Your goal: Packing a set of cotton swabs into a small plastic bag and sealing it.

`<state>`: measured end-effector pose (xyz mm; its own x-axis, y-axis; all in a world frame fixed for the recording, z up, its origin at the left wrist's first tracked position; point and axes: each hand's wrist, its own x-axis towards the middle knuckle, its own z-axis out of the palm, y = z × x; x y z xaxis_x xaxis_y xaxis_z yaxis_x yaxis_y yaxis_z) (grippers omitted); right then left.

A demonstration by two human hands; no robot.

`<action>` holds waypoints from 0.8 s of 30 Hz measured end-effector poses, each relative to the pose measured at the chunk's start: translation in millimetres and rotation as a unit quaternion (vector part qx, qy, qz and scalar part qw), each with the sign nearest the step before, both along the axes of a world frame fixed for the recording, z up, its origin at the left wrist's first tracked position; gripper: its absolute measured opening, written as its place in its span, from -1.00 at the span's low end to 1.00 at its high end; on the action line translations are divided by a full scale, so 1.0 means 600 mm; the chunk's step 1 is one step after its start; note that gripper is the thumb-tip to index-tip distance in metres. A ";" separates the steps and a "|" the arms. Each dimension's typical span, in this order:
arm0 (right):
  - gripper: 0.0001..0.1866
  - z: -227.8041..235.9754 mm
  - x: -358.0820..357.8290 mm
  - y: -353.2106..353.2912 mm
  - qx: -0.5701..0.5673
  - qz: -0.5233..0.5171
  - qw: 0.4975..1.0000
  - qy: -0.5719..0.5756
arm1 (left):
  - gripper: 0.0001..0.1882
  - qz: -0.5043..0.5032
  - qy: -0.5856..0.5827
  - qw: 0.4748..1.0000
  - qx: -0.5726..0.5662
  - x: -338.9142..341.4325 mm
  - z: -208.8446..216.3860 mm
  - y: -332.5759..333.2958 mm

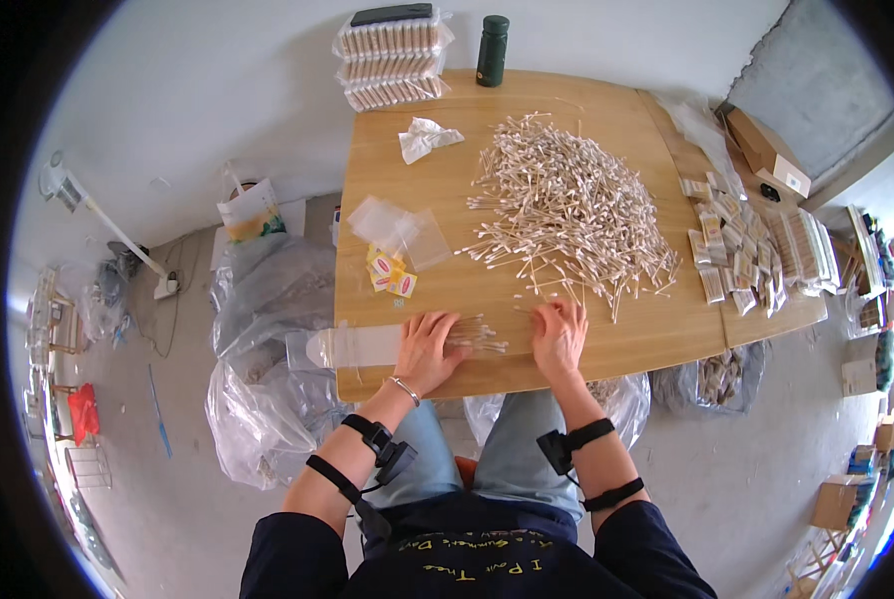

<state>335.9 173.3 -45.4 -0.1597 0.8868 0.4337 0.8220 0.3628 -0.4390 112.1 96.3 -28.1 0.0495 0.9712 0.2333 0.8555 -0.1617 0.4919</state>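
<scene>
Under the curled fingers of my left hand (427,351) lies a small bundle of cotton swabs (485,336), its ends sticking out to the right. A white strip (367,346) in clear plastic reaches from that hand to the table's left edge. My right hand (561,334) is at the near side of a big loose heap of cotton swabs (577,205), fingertips drawn together on the tabletop. A thin swab end shows beside its thumb; the rest of the grip is hidden. Clear plastic bags (397,230) and several small yellow, white and red cards (389,270) lie beyond my left hand.
A crumpled tissue (427,139), stacked swab packs (391,58) and a dark green bottle (493,50) are on the wooden table (437,200). Small filled packs (736,250) and an open cardboard box (766,150) sit at right. Plastic sacks (267,399) flank the table's left side.
</scene>
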 end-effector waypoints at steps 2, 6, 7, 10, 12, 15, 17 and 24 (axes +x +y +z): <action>-0.86 0.007 0.014 0.017 0.008 -0.022 1.000 0.018 | -0.43 0.006 -0.025 1.000 -0.010 0.003 -0.009 0.002; -0.83 0.037 0.042 -0.013 0.007 0.045 0.999 0.016 | -0.43 0.001 -0.060 0.998 0.029 0.011 -0.004 0.003; -0.79 0.038 0.047 -0.034 -0.013 0.102 0.995 -0.019 | -0.45 -0.010 -0.047 0.998 0.036 0.012 -0.005 0.004; -0.62 0.023 0.042 -0.126 -0.072 0.224 0.965 -0.116 | -0.47 -0.024 -0.032 0.998 0.046 0.010 -0.016 0.004; -0.65 0.035 0.045 -0.171 -0.089 0.332 0.934 -0.093 | -0.47 -0.026 -0.031 0.998 0.048 0.011 -0.022 0.004; -0.71 0.038 0.047 -0.182 -0.237 0.489 0.839 0.037 | -0.46 -0.020 -0.050 0.997 0.049 0.016 -0.017 0.005; -0.76 0.056 0.043 -0.164 -0.237 0.455 0.855 0.075 | -0.45 -0.015 -0.029 0.999 0.043 0.018 -0.007 0.002; -0.51 -0.030 -0.027 -0.073 -0.184 0.137 0.862 0.452 | -0.41 -0.031 -0.032 0.998 0.042 0.044 -0.020 -0.013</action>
<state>319.6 129.7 -63.3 -0.1298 0.9734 0.1886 -0.0107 0.1889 -0.9819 138.2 88.7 -40.0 0.0910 0.9439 0.3176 0.8099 -0.2557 0.5279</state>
